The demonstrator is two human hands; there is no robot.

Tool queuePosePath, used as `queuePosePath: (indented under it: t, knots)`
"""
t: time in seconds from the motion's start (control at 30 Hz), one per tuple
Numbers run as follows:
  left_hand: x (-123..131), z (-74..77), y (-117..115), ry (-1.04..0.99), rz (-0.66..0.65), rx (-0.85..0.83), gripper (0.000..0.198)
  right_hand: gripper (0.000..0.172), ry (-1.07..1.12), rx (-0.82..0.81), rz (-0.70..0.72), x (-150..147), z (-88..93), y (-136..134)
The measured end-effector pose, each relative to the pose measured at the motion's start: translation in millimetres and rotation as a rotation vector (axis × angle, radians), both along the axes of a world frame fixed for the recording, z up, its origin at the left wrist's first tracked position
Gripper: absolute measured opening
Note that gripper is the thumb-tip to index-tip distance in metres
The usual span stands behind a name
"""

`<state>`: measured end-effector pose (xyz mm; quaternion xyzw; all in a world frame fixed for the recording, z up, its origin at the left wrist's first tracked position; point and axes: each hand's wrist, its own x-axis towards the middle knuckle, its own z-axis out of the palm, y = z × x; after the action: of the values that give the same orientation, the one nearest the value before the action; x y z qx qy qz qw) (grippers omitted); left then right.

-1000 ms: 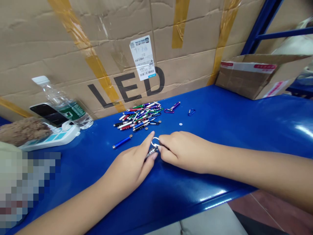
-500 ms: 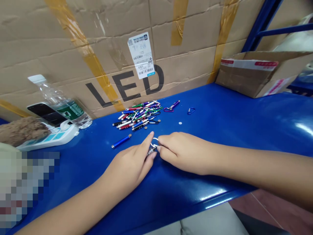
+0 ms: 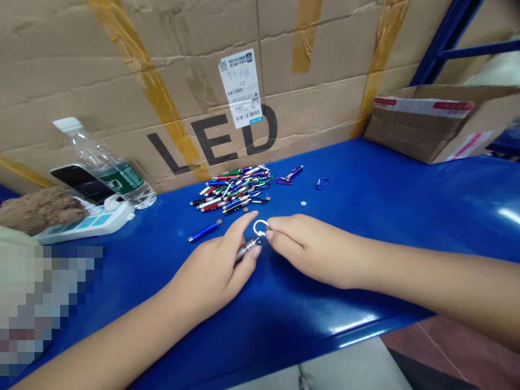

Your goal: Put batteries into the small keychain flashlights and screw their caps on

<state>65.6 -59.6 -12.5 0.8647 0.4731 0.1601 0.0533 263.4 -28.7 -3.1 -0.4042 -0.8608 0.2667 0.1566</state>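
My left hand [image 3: 213,265] is closed round a small silver penlight [image 3: 247,248], its index finger stretched out above it. Most of the penlight's body is hidden in the palm. Between the thumb and finger of my right hand [image 3: 311,246] is a silver carabiner clip [image 3: 255,225]. The clip's lower end is close to the penlight's tip; whether they are linked I cannot tell. Beyond the hands lies a pile of penlights [image 3: 231,189] in several colours with clips. A blue penlight [image 3: 205,231] lies apart, left of the pile.
On the blue table [image 3: 365,211] lie a blue carabiner [image 3: 322,183], a purple penlight [image 3: 294,173] and a small round disc [image 3: 303,203]. A bottle [image 3: 125,181], phone [image 3: 81,181] and power strip [image 3: 93,222] stand left. An open carton [image 3: 422,127] sits right, a large cardboard box [image 3: 317,103] behind.
My hands have drawn slightly apart, and more of the silver penlight and clip shows between them. The whole view has shifted a little, with the table things appearing further right.
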Motion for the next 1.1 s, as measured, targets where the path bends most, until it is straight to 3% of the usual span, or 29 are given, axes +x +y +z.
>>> queuePosePath:
  t: [0.33,0.6,0.83,1.1]
  knots:
    - [0.9,-4.2,0.7,0.018,-0.016,0.056,0.047,0.033,0.052,-0.037,-0.019,-2.9,-4.6,-1.7]
    - [0.8,-4.1,0.8,0.043,-0.020,0.062,0.045,0.031,-0.032,-0.056,-0.026,-6.1,-3.5,-4.3]
    - [3.4,-3.7,2.8,0.014,-0.017,0.017,0.044,0.030,0.061,-0.070,-0.032,-6.2,-7.3,-3.7]
    - [-1.2,-1.9,8.0,0.015,-0.005,0.005,0.043,0.029,0.112,-0.130,0.044,-3.5,-4.2,-1.3]
